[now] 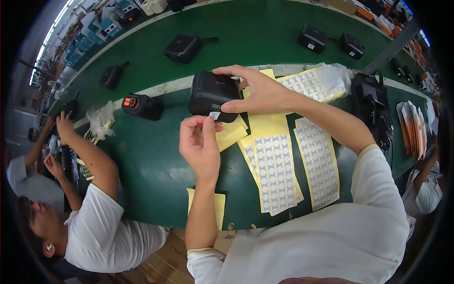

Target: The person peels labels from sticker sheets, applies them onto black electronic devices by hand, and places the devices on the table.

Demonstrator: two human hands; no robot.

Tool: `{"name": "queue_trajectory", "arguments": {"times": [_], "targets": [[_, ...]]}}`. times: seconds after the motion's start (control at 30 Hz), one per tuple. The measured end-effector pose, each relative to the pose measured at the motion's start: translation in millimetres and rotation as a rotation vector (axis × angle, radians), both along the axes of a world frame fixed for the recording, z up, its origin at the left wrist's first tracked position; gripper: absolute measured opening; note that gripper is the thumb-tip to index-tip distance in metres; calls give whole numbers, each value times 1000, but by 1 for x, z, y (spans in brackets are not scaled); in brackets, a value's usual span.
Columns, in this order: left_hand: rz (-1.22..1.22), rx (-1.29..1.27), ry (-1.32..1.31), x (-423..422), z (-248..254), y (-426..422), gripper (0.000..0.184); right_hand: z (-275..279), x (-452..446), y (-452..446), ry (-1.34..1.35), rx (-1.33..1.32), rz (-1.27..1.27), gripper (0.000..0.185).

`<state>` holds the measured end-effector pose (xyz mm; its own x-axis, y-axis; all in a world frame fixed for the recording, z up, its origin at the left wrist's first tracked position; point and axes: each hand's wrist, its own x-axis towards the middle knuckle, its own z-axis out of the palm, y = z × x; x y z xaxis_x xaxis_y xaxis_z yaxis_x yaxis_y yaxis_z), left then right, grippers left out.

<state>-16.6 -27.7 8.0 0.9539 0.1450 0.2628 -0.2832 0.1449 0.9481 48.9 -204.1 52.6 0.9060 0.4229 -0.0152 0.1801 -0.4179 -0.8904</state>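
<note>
My right hand (257, 90) grips a black box-shaped case (213, 90) from its right side, thumb on the lower face beside some small print. Just below the case, the thumb and fingers of my left hand (201, 142) pinch a small white sticker (215, 115) against its lower edge. Yellow-backed sheets of printed labels lie under and to the right of my hands: one sheet (274, 170) in the middle, another (318, 163) to its right. A plain yellow sheet (219, 208) is partly behind my left forearm.
A black device with orange marks (142, 106) stands left of the case. More black cases (182, 48) sit on the green belt (255, 33). Black equipment (371, 102) and a stack of papers (411, 128) are at right. A co-worker (94, 222) works at left.
</note>
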Motion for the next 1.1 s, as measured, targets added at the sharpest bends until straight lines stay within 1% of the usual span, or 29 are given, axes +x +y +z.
{"name": "queue_trajectory", "arguments": {"times": [0.1, 0.17, 0.2, 0.27, 0.3, 0.37, 0.4, 0.47, 0.5, 0.53, 0.6, 0.63, 0.67, 0.7, 0.77, 0.8, 0.83, 0.87, 0.9, 0.93, 0.97, 1.0, 1.07, 1.1], "targets": [[19, 29, 4, 0, -1, 0, 8, -1, -1, 1, 6, 18, 0, 78], [95, 103, -16, 1, -5, 0, 10, -1, -3, 2, -18, 21, -12, 76], [96, 104, -15, 1, -6, -1, 10, -3, -2, 2, -18, 22, -11, 76], [167, 229, -23, 1, -7, -2, 12, -9, -1, 2, -134, -37, -20, 74], [168, 230, -23, 3, -6, -1, 12, -9, -1, 1, -134, -37, -19, 74], [175, 168, 128, 9, -1, 5, 15, -7, 0, -3, -105, -37, -46, 74], [181, 167, 127, 12, -2, 10, 15, -7, 5, -7, -107, -37, -40, 74], [187, 173, 108, 18, -9, 21, 16, -9, 25, -21, -309, -166, -54, 82], [208, 358, 147, 20, -14, 28, 18, -11, 40, -31, -412, -215, -65, 81], [208, 356, 145, 21, -12, 32, 18, -18, 59, -43, -551, -292, -106, 79], [110, 977, -182, 23, -8, 35, 25, -26, 93, -65, -615, -520, -196, 78], [41, 1012, -94, 20, -8, 33, 32, -32, 110, -76, -601, -569, -226, 78], [5, 1094, -114, 19, -11, 34, 34, -38, 122, -84, -586, -618, -260, 78], [-22, 1137, -99, 18, -13, 33, 31, -52, 127, -87, -590, -622, -269, 78], [-65, 1178, -106, 20, -11, 31, 27, -72, 135, -96, -757, -819, -403, 76], [-83, 1107, -32, 21, -9, 33, 22, -61, 122, -89, -871, -791, -334, 74], [-104, 1035, 42, 22, -8, 34, 18, -44, 99, -73, -787, -576, -231, 71], [-115, 1030, 33, 22, -6, 32, 18, -52, 82, -56, -824, -449, -157, 69], [-104, 980, 22, 22, -3, 30, 14, -31, 44, -34, -494, -244, -32, 66], [-94, 933, 14, 21, -2, 29, 12, -30, 20, -21, -277, -103, 92, 63], [-82, 956, -70, 22, -7, 31, 11, -37, 8, -12, -162, -4, 225, 60], [-96, 964, -73, 20, -8, 29, 11, -45, -2, -2, -236, 75, 219, 51], [-88, 720, 82, 17, -8, 26, 13, -48, -8, 4, -92, -81, 171, 34], [-95, 727, 79, 17, -11, 25, 13, -53, -9, 3, -92, -74, 162, 34]]}}
